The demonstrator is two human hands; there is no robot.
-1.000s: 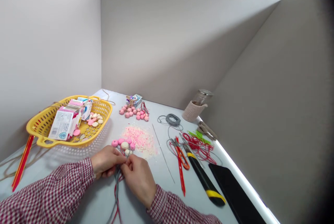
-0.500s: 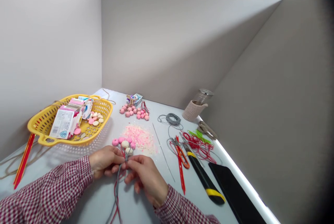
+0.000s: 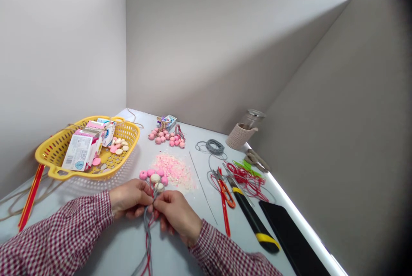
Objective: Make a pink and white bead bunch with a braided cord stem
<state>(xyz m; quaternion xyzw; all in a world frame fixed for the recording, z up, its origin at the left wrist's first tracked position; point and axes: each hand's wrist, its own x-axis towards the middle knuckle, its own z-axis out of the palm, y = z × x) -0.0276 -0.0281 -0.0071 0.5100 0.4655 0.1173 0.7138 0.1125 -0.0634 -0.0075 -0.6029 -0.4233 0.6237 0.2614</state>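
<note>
Bead cluster held in both hands, head-camera view. The left hand [image 3: 130, 198] and the right hand [image 3: 177, 212] are closing narrowly from opposite sides, their fingertips [image 3: 153, 198] pinching the grey and red cords [image 3: 147, 241] directly below a cluster of pink and cream beads [image 3: 155, 178]. The pinch appears to be keeping the cords gathered and the beads bunched, while the loose cord ends are hanging toward the wearer. The cluster is sitting just left of a pile of pink-and-white flakes [image 3: 174, 171]. Farther back, a group of pink beads [image 3: 165, 138] is lying apart from the hands. At left, a yellow plastic basket [image 3: 54, 172] is containing cartons and more beads, apparently keeping them out of the work area. At right, orange-handled scissors [image 3: 227, 194] and a black-and-yellow utility knife [image 3: 254, 224] are lying within reach.
</note>
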